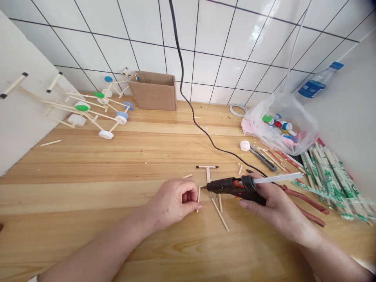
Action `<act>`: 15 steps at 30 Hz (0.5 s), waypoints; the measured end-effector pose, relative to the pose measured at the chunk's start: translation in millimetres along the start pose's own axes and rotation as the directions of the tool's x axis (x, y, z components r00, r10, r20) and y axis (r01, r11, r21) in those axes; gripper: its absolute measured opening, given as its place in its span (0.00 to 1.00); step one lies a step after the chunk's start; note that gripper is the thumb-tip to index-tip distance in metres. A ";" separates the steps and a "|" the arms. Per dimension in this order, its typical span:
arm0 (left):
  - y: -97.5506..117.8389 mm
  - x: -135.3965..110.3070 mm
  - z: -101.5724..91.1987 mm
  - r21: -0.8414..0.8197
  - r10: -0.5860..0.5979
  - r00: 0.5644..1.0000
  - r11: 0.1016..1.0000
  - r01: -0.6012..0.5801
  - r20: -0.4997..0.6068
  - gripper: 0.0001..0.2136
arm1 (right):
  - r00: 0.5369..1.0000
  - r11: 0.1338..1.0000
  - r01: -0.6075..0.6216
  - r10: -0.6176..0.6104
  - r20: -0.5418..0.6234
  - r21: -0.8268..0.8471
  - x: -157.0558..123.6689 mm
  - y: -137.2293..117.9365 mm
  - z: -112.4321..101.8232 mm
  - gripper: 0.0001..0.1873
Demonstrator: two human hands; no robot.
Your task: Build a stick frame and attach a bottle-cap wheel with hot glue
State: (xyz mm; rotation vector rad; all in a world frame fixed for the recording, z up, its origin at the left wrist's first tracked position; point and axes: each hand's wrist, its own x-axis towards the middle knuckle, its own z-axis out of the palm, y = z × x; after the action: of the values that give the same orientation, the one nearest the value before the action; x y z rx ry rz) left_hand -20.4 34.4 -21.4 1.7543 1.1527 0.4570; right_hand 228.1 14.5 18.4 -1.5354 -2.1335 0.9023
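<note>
My left hand [176,201] pinches a short piece of wooden stick [199,197] between thumb and fingers, holding it roughly upright above the table. In my right hand [277,207] is a black hot glue gun [232,186] with a clear glue stick [279,178] out of its back. The gun's nozzle points left and meets, or nearly meets, the top end of the stick piece. Just beyond the nozzle lies a T-shaped stick piece [208,172] with black ends. Loose cut sticks [220,214] rest under and beside the gun.
Stick frames with bottle-cap wheels [105,134] stand back left, beside a cardboard box [155,92]. At right are a plastic bag of caps [282,125], a utility knife [264,158], red-handled pliers [308,199] and wrapped chopsticks [331,176]. A black cord [202,131] crosses the table.
</note>
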 end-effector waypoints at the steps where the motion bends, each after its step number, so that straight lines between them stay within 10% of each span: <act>1: 0.3 0.0 -0.1 0.000 -0.002 1.000 1.000 0.002 -0.001 0.08 | 1.000 1.000 0.002 -0.002 -0.003 0.001 0.0 -0.7 -0.2 0.12; 15: 0.1 0.0 -0.5 0.004 -0.008 1.000 1.000 0.008 0.000 0.08 | 1.000 1.000 -0.014 0.014 -0.008 0.025 -1.0 0.2 0.7 0.12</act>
State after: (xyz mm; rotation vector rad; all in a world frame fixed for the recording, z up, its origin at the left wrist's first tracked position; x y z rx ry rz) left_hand -20.8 34.6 -21.1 1.7524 1.1615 0.4501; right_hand 228.1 13.4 17.8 -1.5406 -2.1007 0.9227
